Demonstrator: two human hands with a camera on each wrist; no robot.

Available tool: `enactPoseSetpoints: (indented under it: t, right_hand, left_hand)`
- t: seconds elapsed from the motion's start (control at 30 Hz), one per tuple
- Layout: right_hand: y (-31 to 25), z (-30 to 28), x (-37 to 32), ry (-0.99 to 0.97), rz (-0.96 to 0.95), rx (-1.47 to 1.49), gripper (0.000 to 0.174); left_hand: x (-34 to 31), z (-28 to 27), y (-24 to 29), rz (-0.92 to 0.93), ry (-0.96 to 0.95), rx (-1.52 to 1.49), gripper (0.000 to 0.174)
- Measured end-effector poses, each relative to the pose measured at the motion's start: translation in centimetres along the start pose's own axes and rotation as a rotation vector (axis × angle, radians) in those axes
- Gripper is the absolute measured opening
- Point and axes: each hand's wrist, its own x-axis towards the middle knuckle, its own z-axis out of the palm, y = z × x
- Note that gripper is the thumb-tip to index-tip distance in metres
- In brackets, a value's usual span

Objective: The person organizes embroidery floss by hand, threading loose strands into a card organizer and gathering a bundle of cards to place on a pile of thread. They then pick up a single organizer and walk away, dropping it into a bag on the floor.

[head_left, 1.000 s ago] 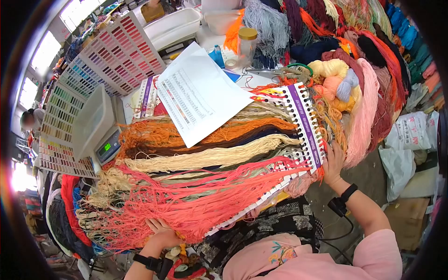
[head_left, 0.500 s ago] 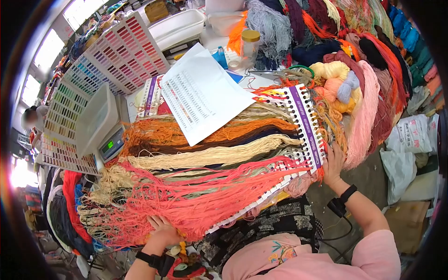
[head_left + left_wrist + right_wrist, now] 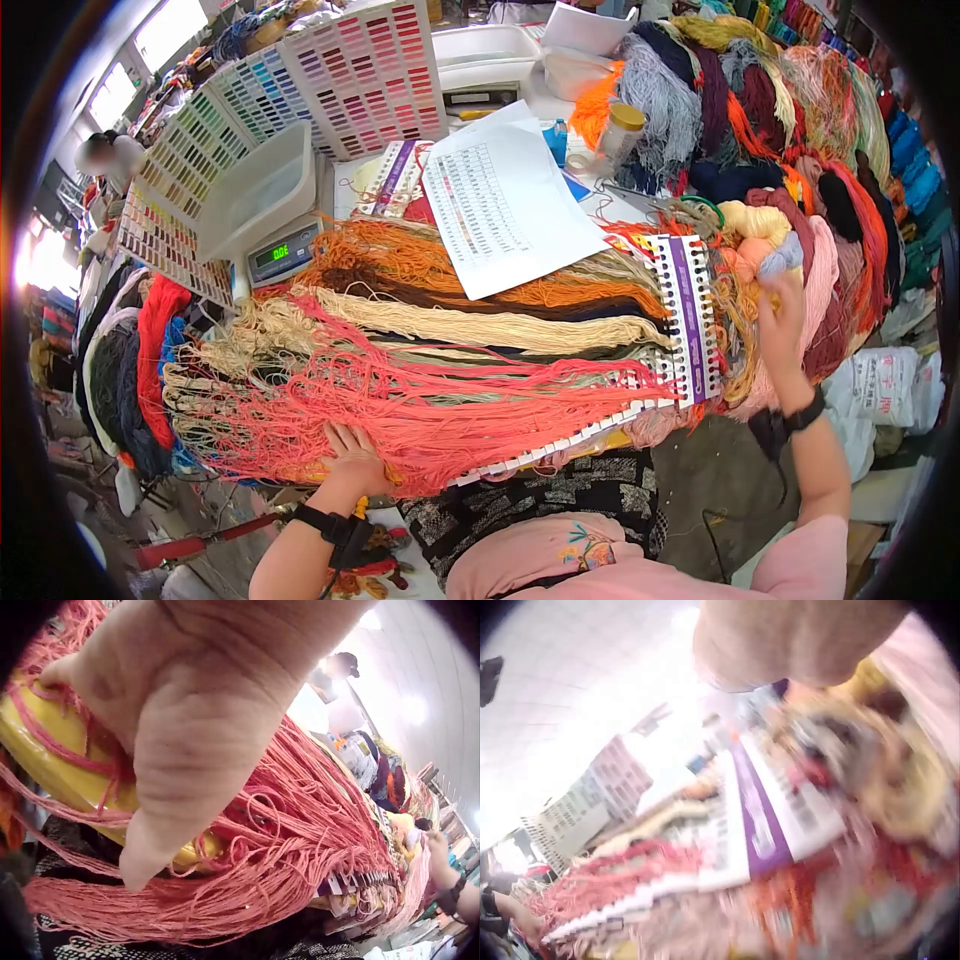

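Palm down, the left hand (image 3: 352, 462) rests with spread fingers on the coral threads (image 3: 430, 415) at the table's front edge. In the left wrist view that hand (image 3: 202, 735) lies over coral strands (image 3: 300, 832) and a yellow surface (image 3: 45, 742). The right hand (image 3: 783, 320) is raised, fingers extended, in front of the peach and yellow skeins (image 3: 750, 222); no grip on them is visible. Beside it lies a holed white card with a purple strip (image 3: 688, 320), strands running through its holes. The right wrist view is blurred, with part of the hand (image 3: 802, 641) above the card (image 3: 761, 825).
Printed sheets (image 3: 510, 205) lie over orange threads (image 3: 400, 250). At the left stand a colour chart (image 3: 370, 80) and a scale (image 3: 283, 253) bearing a white tray (image 3: 255, 195). A gold-lidded jar (image 3: 620, 140) is at the back; yarn heaps (image 3: 840, 110) fill the right.
The right hand has left the holed card's edge and moved up and right to the skeins. The left hand stays on the coral threads. The head view has shifted.
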Motion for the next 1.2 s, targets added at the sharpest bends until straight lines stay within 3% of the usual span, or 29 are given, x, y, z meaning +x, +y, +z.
enactPoseSetpoints:
  t: [0.03,0.1,0.17,0.23,0.33,0.43,0.47,0.57,0.77,0.87,0.97,1.07,1.17,1.2]
  right_hand:
    - [-1.5,0.9,3.1,0.003,-0.018,0.114,0.017]
    - [-1.0,5.3,7.2,-0.318,0.176,0.443,0.017]
    - [-1.4,11.3,10.3,-0.523,0.199,0.552,0.021]
    - [-2.0,16.4,12.1,-0.664,0.213,0.324,0.028]
    - [-1.5,22.2,13.6,-0.802,0.456,0.219,0.037]
    - [-0.6,25.8,13.1,-0.709,0.392,-0.057,0.042]
    - [-0.4,26.6,12.5,-0.583,0.376,-0.062,0.046]
    - [-1.2,27.1,12.9,-0.612,0.514,-0.007,0.043]
    - [-2.6,26.3,13.2,-0.772,0.775,0.529,0.027]
    - [-2.2,27.1,13.1,-0.731,0.556,0.537,0.030]
    - [-4.8,25.0,13.3,-0.722,0.819,0.538,0.040]
    - [-4.5,25.5,13.0,-0.457,1.002,0.768,0.042]
    - [-3.7,26.0,13.2,-0.407,1.121,0.835,0.042]
    - [-3.7,25.9,12.9,-0.474,0.995,0.666,0.042]
  left_hand:
    - [0.3,0.1,-0.1,0.007,-0.009,-0.010,0.116]
    - [1.0,0.4,-0.4,0.019,-0.023,-0.040,0.118]
    - [0.3,-0.2,-0.7,0.060,-0.019,-0.085,0.119]
    - [0.0,-0.3,-1.0,0.077,-0.004,-0.125,0.120]
    - [0.5,0.5,-1.2,0.078,0.022,-0.162,0.120]
    - [0.9,0.6,-1.4,0.079,0.009,-0.173,0.120]
    - [1.0,0.5,-1.4,0.080,0.003,-0.173,0.120]
    - [1.2,0.4,-1.5,0.095,-0.034,-0.170,0.121]
    - [0.9,-0.6,-1.5,0.110,-0.084,-0.144,0.123]
    - [1.5,-0.2,-1.5,0.107,-0.104,-0.129,0.124]
    - [1.9,0.3,-1.6,0.116,-0.094,-0.146,0.124]
    - [1.4,-0.4,-1.7,0.122,-0.103,-0.140,0.125]
    - [1.2,-0.6,-1.6,0.121,-0.117,-0.132,0.126]
    - [1.2,-0.6,-1.5,0.121,-0.117,-0.131,0.127]
